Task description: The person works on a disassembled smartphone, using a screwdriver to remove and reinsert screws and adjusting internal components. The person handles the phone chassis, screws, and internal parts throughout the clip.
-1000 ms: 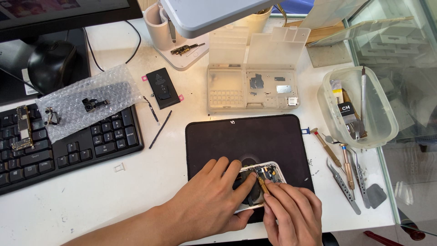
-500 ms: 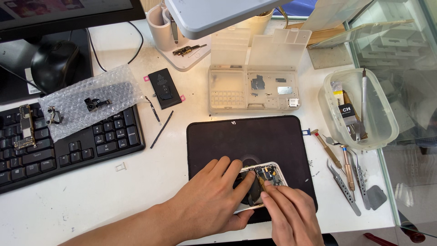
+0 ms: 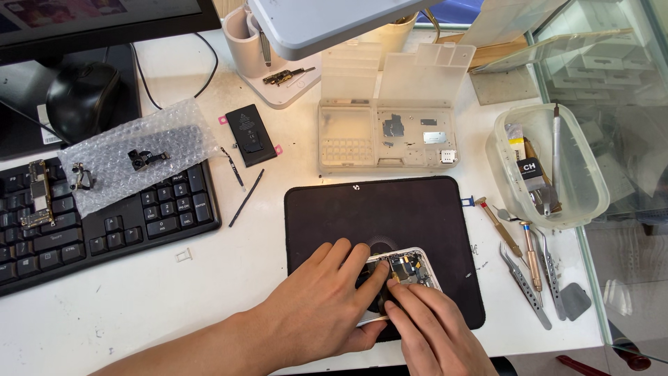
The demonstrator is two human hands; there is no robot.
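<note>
An opened phone (image 3: 410, 268) with its inner parts exposed lies on a black work mat (image 3: 383, 216). My left hand (image 3: 316, 310) rests flat over the phone's left half and holds it down. My right hand (image 3: 435, 338) comes from below with its fingers pinched together over the middle of the phone. Whether a small tool or part sits between those fingertips is hidden.
A clear parts organiser (image 3: 386, 132) stands behind the mat. Tweezers and screwdrivers (image 3: 529, 261) lie to the right, beside a clear tub (image 3: 550, 167) of tools. A black keyboard (image 3: 104, 216) with bubble wrap (image 3: 132, 160) and a black battery (image 3: 250, 136) lie left.
My right hand has slid slightly left over the phone, and the thin tool seen in it earlier is hidden. My left hand has stayed in place.
</note>
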